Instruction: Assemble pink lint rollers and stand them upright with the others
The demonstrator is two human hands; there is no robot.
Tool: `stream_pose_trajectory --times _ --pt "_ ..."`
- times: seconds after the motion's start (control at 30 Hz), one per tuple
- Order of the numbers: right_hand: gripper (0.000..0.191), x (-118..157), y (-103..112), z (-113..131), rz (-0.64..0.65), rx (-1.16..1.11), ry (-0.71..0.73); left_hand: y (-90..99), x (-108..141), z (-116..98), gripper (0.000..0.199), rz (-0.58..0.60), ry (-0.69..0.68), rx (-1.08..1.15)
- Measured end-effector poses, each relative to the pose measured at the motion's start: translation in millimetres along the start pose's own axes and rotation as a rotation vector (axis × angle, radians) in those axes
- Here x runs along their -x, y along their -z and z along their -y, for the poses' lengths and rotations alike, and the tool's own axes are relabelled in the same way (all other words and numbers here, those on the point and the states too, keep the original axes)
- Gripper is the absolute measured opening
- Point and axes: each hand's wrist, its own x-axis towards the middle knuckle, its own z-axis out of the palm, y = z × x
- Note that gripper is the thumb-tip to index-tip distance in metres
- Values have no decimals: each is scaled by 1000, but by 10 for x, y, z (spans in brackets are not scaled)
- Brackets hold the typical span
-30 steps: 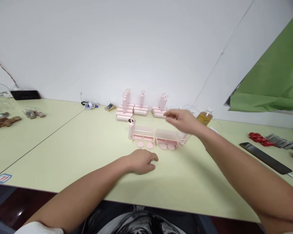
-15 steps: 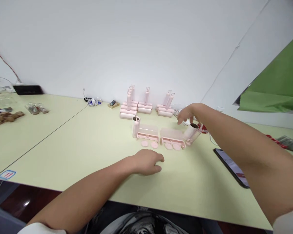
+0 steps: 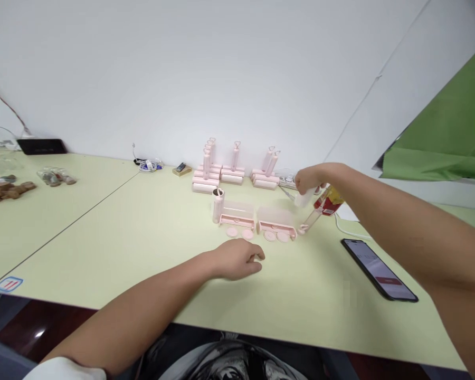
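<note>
My right hand (image 3: 311, 179) grips a white lint roller refill (image 3: 303, 199) and holds it tilted above the table. Below it, a pink handle (image 3: 311, 220) leans against a red and yellow packet (image 3: 329, 200). Nothing is in my left hand (image 3: 239, 258), which rests near the front with thumb and fingers apart. Ahead of it sit two pink roller cases (image 3: 237, 224) with clear covers open, and several round pink end caps (image 3: 247, 234) lie before them. A pink handle (image 3: 218, 206) stands upright at the left case, in front of another roll (image 3: 221, 194).
Several assembled pink lint rollers (image 3: 206, 184) stand along the wall. A phone (image 3: 380, 269) lies at the right, near a white cable (image 3: 350, 229). Coiled cable (image 3: 148, 166), a small box (image 3: 182, 169) and brown pieces (image 3: 10, 191) are farther left.
My right hand has closed on the white roll and lifted it away from the pink handle, toward the back. My left hand has barely moved.
</note>
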Motion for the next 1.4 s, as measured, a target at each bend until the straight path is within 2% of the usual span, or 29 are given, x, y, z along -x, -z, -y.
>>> stream_pose_trajectory --times 0.03,0.07,0.13,0.2,0.27,0.37,0.43,0.47,0.5,0.57,0.63,0.73,0.87,0.97,1.07,1.23,1.27,1.33,1.4 --pt "34 12 166 65 169 38 37 -18 -12 0 33 -41 2 119" --pt "30 62 319 149 210 32 100 -37 -28 -1 34 -84 13 259" --pt "34 302 538 376 109 -82 269 -68 -67 -8 45 -163 57 562" --pt "35 702 588 658 32 -242 404 -72 -106 -18 60 -242 80 842" --pt "35 1155 473 931 -61 -361 547 -42 -134 -21 70 -331 31 1062" --pt "34 1648 121 1163 -66 -398 766 41 -148 4 62 -513 -37 1192" --pt "41 1758 -132 1151 -111 -452 778 93 -145 37 54 -650 3 1125" --pt "39 1754 -249 1105 -116 -479 724 110 -141 54 52 -701 30 1054" --pt "31 1724 -356 1043 -138 -497 595 118 -138 69 50 -730 50 968" --pt "22 1628 -540 909 -99 -386 310 107 -129 84 46 -715 62 789" --pt "21 1541 -689 813 15 -309 175 71 -116 75 42 -642 56 647" --pt "18 1493 -846 782 121 -284 158 18 -84 27 40 -531 44 522" --pt "16 1543 -926 842 144 -267 235 30 -25 -38 36 -433 -7 432" --pt "19 1600 -896 856 61 -356 308 68 7 -59 33 -399 -38 391" --pt "16 1645 -833 848 -88 -594 389 76 15 -53 34 -370 -10 366" --pt "8 1702 -814 897 -282 -1067 327 33 3 -20 41 -302 29 401" --pt "10 1716 -825 916 -310 -1133 325 26 2 -15 42 -286 32 403" --pt "27 1746 -850 955 -352 -1202 355 17 2 -7 42 -260 25 397" --pt "29 1776 -872 991 -407 -1182 423 15 2 -1 42 -249 2 393"
